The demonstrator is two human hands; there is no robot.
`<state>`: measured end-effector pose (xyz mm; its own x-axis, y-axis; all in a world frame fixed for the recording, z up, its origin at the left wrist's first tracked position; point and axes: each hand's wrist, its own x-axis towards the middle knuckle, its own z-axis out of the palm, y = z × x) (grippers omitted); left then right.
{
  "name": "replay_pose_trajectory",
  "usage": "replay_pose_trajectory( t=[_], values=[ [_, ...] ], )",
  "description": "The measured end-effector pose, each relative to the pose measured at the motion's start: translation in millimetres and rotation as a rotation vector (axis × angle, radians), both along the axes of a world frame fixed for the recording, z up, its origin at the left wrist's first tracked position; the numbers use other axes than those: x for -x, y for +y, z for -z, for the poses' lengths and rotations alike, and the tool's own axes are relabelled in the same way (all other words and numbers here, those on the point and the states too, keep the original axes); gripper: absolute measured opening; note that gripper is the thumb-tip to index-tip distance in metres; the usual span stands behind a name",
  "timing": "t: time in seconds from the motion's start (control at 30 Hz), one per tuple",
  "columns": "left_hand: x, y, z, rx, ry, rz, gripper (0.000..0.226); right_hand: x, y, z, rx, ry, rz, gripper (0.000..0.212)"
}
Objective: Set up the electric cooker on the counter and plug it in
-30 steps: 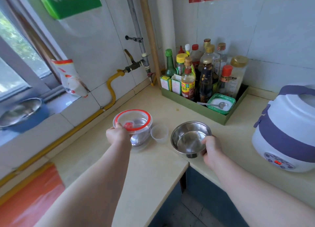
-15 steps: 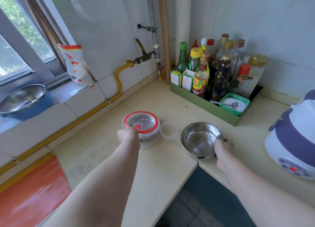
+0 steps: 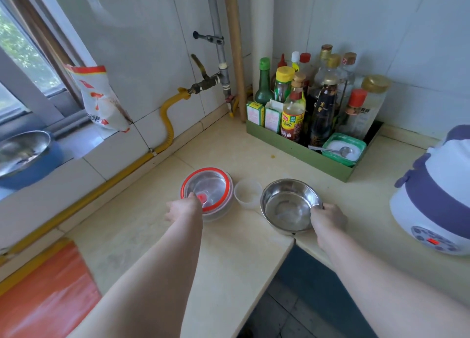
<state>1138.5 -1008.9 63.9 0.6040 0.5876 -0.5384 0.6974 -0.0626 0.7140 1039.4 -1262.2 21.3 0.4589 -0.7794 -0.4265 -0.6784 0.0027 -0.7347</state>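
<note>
Nothing shifts: left grip still clasps the red-rimmed clear container, right grip the round steel bowl. The white-and-purple electric cooker waits untouched, display lit, at the beige tabletop's right.

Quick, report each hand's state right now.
Left hand: grips the red-rimmed clear lidded container.
Right hand: grips the round stainless-steel bowl by its rim.

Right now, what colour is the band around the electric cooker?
Purple band on the white electric cooker; head view shows it.

Beige counter: lidded container, cup, steel bowl, condiment tray, electric cooker at right.
</note>
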Motion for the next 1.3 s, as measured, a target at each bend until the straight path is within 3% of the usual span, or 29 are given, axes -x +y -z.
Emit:
replay_pose_trajectory(
  t=[0.1, 0.27, 0.4, 0.77, 1.03, 1.17, 1.3],
  values=[
    [2.0, -0.5, 3.7, 0.103, 0.004, 0.11, 0.064, 5.9, 0.2, 1.6, -0.038, -0.027, -0.02, 0.025],
    [-0.9, -5.6, 8.5, 0.061, -0.023, 0.182, 0.066, 14.0, 0.7, -3.3, -0.047, -0.094, 0.042, 0.01],
    [-1.5, -26.1, 10.2, 0.102, -0.042, 0.222, 0.06, 14.1, -3.3, -0.5, -0.042, -0.126, 0.125, 0.025],
    [-3.9, -94.6, 9.2, 0.289, -0.068, 0.398, 0.038, 30.3, -38.3, 2.2, -0.086, -0.23, 0.337, 0.023],
    [9.1, -110.7, 0.8, 0.176, -0.092, 0.336, 0.041, 48.0, -54.3, -3.5, -0.084, -0.259, 0.3, 0.024],
    [26.6, -118.4, -12.7, 0.187, -0.106, 0.349, 0.005, 54.5, -57.8, -3.4, -0.108, -0.281, 0.229, 0.009],
    [49.5, -127.8, -16.5, 0.176, -0.102, 0.461, 0.024, 63.0, -60.0, -1.9, -0.109, -0.28, 0.17, 0.009]
  ],
)
